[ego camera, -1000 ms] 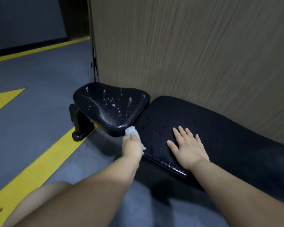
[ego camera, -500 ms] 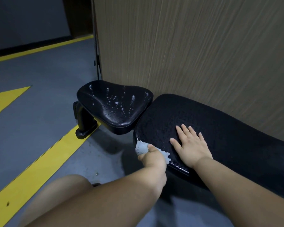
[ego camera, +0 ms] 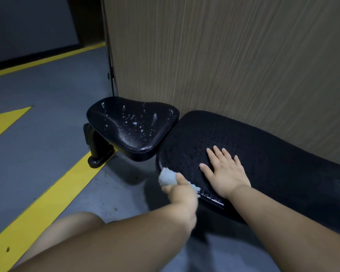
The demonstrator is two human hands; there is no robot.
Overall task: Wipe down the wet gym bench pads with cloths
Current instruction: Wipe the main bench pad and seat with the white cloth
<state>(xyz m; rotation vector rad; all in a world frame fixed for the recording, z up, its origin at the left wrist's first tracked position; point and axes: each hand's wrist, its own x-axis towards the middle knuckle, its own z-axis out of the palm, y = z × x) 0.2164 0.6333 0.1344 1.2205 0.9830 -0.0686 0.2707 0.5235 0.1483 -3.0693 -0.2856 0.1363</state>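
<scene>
The left hand [ego camera: 182, 191] is gripping a white cloth [ego camera: 167, 178], its forearm reaching in from the near left. The right hand [ego camera: 226, 173] is lying flat, palm down, fingers [ego camera: 217, 154] straight and slightly spread.

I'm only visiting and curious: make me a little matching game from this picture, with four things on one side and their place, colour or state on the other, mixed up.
Things:
1. small seat pad
2. cloth
3. right hand
4. floor stripe

Descriptions:
A. yellow
B. lying flat on the long pad
C. dotted with white splashes
D. gripped by the left hand

Pairs: 1-C, 2-D, 3-B, 4-A.
</scene>
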